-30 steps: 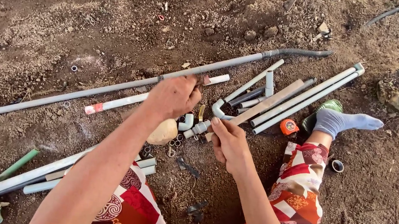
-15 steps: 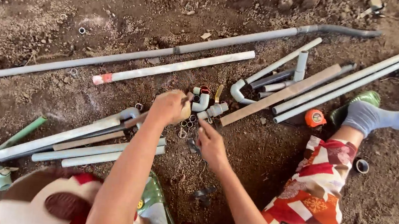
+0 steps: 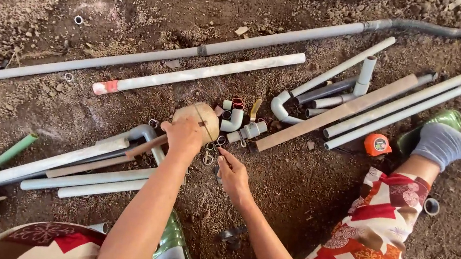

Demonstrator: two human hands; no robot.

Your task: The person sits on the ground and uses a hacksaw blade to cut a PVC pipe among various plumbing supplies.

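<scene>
I sit on bare dirt among plastic pipes. My left hand (image 3: 184,136) grips a hacksaw by its handle; the rounded tan block of its frame (image 3: 201,118) shows just above my fingers, and a thin brown bar (image 3: 142,146) runs left from my fist. My right hand (image 3: 233,173) reaches forward with its fingers pinched over small rings and fittings (image 3: 210,158) lying in the dirt; whether it holds one I cannot tell. Grey elbow fittings (image 3: 236,120) lie just beyond both hands.
A long grey pipe (image 3: 151,57) and a white pipe with a red end (image 3: 196,73) lie across the back. More pipes (image 3: 401,95) fan out right, beside an orange tape measure (image 3: 378,145) and my socked foot (image 3: 459,146). Pipes (image 3: 59,166) lie left.
My view has dropped closer to the ground. Both hands have moved down from the pipes to the small fittings, and the left hand now grips the saw low over the dirt.
</scene>
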